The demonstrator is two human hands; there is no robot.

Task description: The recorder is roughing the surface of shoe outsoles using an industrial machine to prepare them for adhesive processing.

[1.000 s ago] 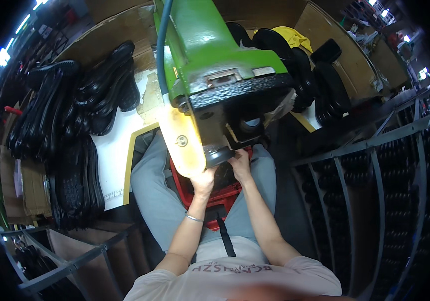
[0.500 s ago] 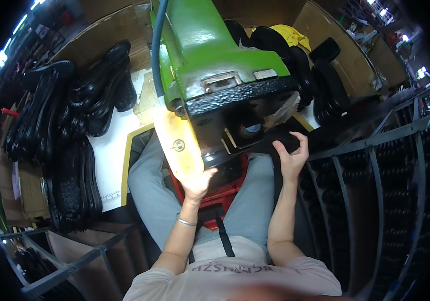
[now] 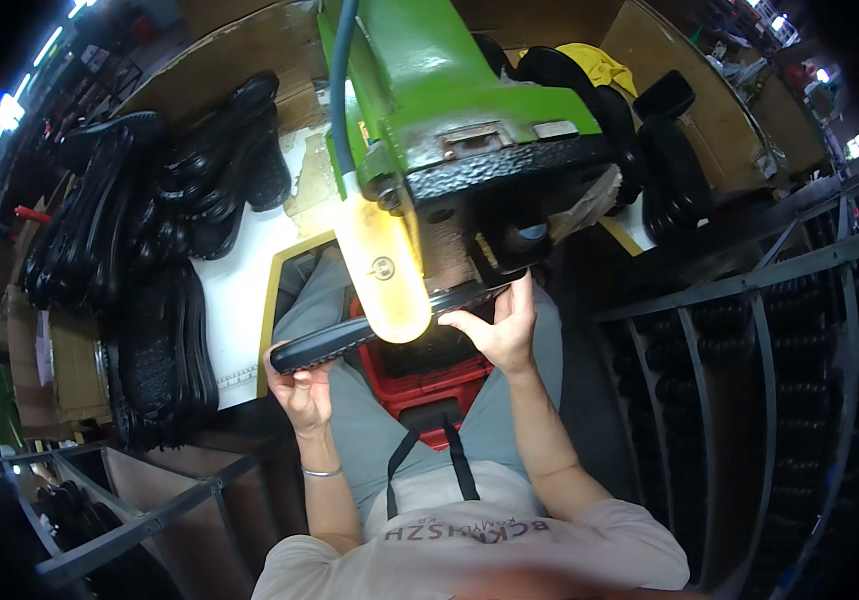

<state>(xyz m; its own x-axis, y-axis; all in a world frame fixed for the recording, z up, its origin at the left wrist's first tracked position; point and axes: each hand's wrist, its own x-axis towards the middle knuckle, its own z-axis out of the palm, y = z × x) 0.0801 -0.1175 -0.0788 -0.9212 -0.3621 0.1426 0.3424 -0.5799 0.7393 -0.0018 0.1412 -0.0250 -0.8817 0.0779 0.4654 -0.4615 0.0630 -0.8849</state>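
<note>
Brown cardboard walls [image 3: 677,115] frame the left hand [image 3: 301,393] clasping a long, black, rubbery sole [image 3: 327,344] slanting rightward to the spread right hand [image 3: 505,336].

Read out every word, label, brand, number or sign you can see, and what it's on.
Pale shirt: dark printed lettering across the chest; I won't copy it.
Glowing rounded cover: small round mark, too small to read.
White tabletop: ruler-like scale, any numbers too small to read.
Black sole: no lettering I can make out.
</note>
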